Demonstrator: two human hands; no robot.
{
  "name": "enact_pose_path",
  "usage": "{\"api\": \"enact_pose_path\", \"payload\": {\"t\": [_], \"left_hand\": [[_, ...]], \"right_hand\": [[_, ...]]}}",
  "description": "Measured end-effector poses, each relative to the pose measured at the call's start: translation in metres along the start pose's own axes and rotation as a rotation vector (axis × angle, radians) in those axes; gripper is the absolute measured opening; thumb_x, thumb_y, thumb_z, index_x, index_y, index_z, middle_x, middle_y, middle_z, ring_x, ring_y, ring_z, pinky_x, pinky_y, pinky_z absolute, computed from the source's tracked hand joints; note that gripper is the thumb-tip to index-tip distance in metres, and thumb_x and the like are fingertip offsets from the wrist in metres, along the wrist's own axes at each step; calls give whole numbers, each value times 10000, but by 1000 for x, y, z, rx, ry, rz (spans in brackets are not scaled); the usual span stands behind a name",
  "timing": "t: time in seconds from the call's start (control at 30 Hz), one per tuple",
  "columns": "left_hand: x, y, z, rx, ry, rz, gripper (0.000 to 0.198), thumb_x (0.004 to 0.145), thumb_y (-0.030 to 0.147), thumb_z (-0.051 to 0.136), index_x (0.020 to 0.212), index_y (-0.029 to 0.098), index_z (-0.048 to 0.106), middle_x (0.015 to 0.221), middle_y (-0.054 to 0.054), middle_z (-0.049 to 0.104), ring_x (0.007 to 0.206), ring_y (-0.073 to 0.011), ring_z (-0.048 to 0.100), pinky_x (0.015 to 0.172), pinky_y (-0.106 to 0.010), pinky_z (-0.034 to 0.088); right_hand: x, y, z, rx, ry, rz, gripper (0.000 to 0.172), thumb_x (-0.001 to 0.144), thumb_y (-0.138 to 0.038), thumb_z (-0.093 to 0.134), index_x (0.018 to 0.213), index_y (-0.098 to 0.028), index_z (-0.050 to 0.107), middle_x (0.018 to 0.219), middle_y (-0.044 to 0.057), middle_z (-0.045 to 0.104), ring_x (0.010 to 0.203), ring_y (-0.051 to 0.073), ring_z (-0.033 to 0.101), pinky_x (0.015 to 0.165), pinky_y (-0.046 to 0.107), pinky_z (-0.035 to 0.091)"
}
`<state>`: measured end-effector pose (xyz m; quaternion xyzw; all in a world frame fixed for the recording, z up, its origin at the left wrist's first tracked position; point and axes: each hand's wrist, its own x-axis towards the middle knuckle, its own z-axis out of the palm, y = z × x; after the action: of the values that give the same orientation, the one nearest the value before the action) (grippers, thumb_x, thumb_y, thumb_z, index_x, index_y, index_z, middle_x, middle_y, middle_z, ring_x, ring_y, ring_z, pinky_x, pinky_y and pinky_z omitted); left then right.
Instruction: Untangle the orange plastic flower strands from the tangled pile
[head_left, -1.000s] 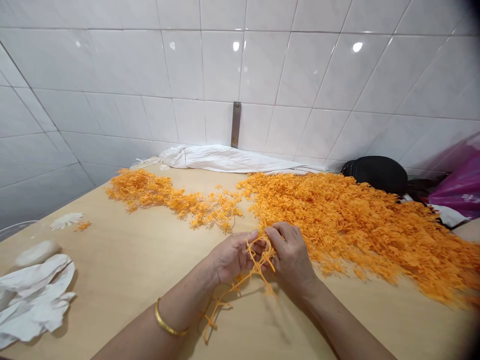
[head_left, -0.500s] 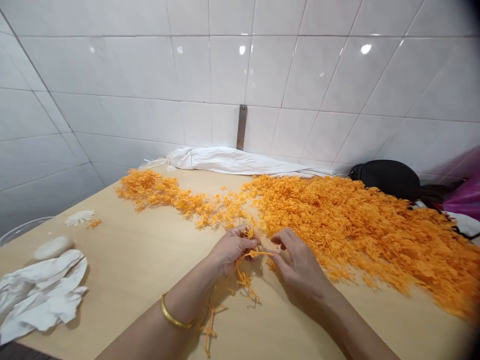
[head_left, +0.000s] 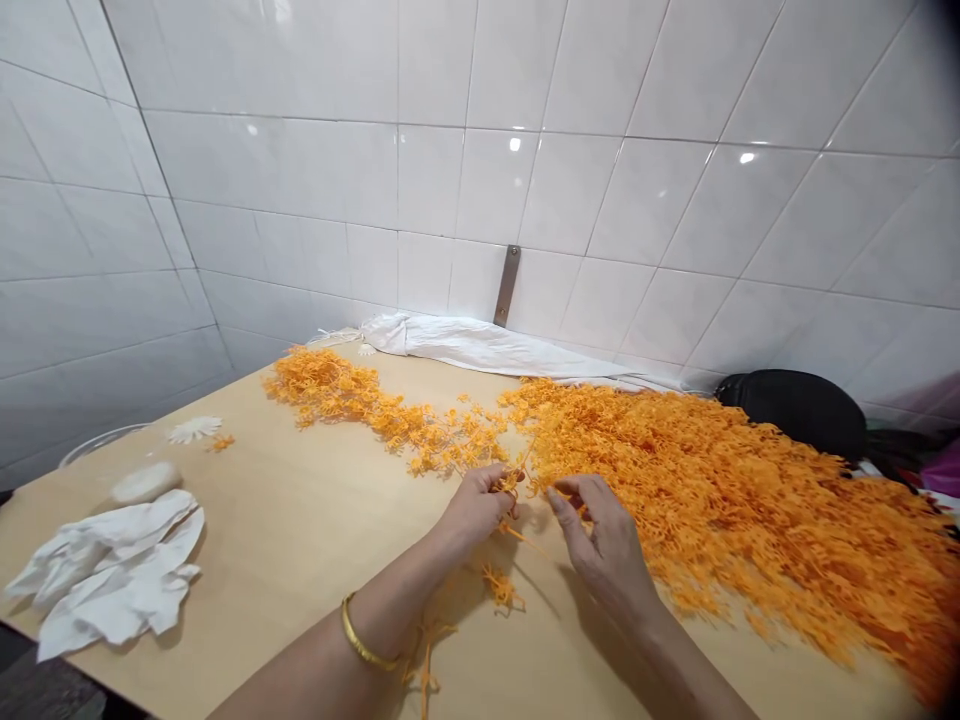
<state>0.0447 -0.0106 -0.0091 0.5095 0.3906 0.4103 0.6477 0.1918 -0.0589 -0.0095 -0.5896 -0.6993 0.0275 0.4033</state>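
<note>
My left hand (head_left: pixel 474 510), with a gold bangle above the wrist, is closed around orange plastic flower sprigs (head_left: pixel 508 485). A thin orange stem sticks out below its fingers. Just to the right, my right hand (head_left: pixel 604 530) has thumb and index finger pinched together, close to an orange bit at the heap's edge; what lies between the fingertips is too small to make out. Beneath the hands, a loose orange sprig (head_left: pixel 501 588) shows over the tabletop. Another orange sprig (head_left: pixel 426 660) hangs or lies beside my left forearm. A large heap of orange sprigs (head_left: pixel 720 490) spreads to the right.
A smaller orange band (head_left: pixel 330 385) runs to the back left. On the left of the table (head_left: pixel 300 540) are crumpled white cloth (head_left: pixel 127 580), a white rounded object (head_left: pixel 146 482) and a white flower-shaped piece (head_left: pixel 195 430). White fabric (head_left: pixel 465 342) and a black case (head_left: pixel 795 410) line the tiled wall.
The view has shifted, so the table sits lower and further right. My right fingers have left the orange stem they were touching and moved up beside the left hand's sprigs.
</note>
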Motion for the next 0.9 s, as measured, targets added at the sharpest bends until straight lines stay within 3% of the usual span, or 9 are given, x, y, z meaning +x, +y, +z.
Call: {"api": "enact_pose_path", "payload": {"t": [0.13,0.23,0.37,0.5,0.63,0.8,0.9], "left_hand": [[-2,1,2,-74,-51,-6,53,578,112,545,613,152,553,406,50,416,363,-49,296,408,-192,193],[-4,3,4,-71,-94,-25,70,599,172,578,565,145,524,404,52,391,362,-39,277,398,-191,168],[-7,6,5,-42,-88,-113,131,617,250,602,620,121,580,404,46,385,357,-35,247,389,-204,119],[-10,6,6,-46,-188,-129,178,595,292,629,582,121,579,403,54,351,367,-32,223,392,-212,86],[-11,7,9,-27,-262,-97,197,600,330,620,585,140,572,414,60,335,379,-37,212,393,-214,91],[-14,12,17,-17,-250,-81,182,600,323,602,582,145,566,422,55,337,394,-44,235,402,-211,115],[-14,10,15,-11,-271,-46,181,602,313,595,561,141,555,425,50,351,400,-45,248,414,-214,130]], "right_hand": [[6,-8,14,276,-104,209,378,771,-416,480,1052,-164,480,911,84,556,756,175,535,612,290,436],[10,-5,22,410,-91,254,318,785,-407,458,981,-163,515,791,40,564,704,152,525,608,265,420],[12,3,20,400,-2,263,277,822,-402,392,745,-171,524,595,-19,475,538,112,441,506,231,358],[14,11,8,205,129,280,319,823,-426,372,678,-180,515,470,-49,364,427,103,346,420,226,273],[17,9,2,129,232,261,319,829,-424,365,679,-186,517,458,-44,368,420,107,349,421,232,277],[21,10,2,340,287,380,310,801,-448,414,694,-181,528,455,-51,379,409,91,360,399,218,289],[28,27,-15,551,439,533,282,751,-439,488,656,-174,510,452,-60,387,389,75,357,377,207,293]]}}
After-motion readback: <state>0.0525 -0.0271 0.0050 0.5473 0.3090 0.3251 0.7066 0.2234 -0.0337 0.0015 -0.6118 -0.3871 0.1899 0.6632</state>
